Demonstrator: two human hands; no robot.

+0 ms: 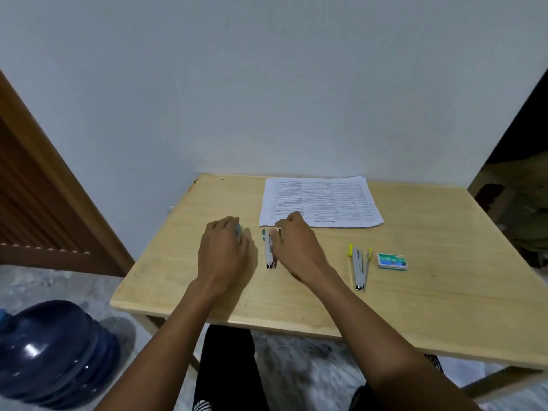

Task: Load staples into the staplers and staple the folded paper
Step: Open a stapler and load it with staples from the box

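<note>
A green-tipped stapler (269, 250) lies opened flat on the wooden table (444, 277), between my two hands. My right hand (296, 247) rests beside it, fingertips pinching something small and pale at the stapler's far end. My left hand (225, 253) is curled over a small bluish-green object, mostly hidden. A yellow-tipped stapler (359, 266) lies opened flat further right, with a green staple box (392, 261) next to it. A printed sheet of paper (321, 201) lies flat at the table's far side.
The table stands against a pale wall. A wooden door (38, 188) is at the left. A dark blue water jug (56, 354) lies on the floor at lower left. My knees show below the table's front edge.
</note>
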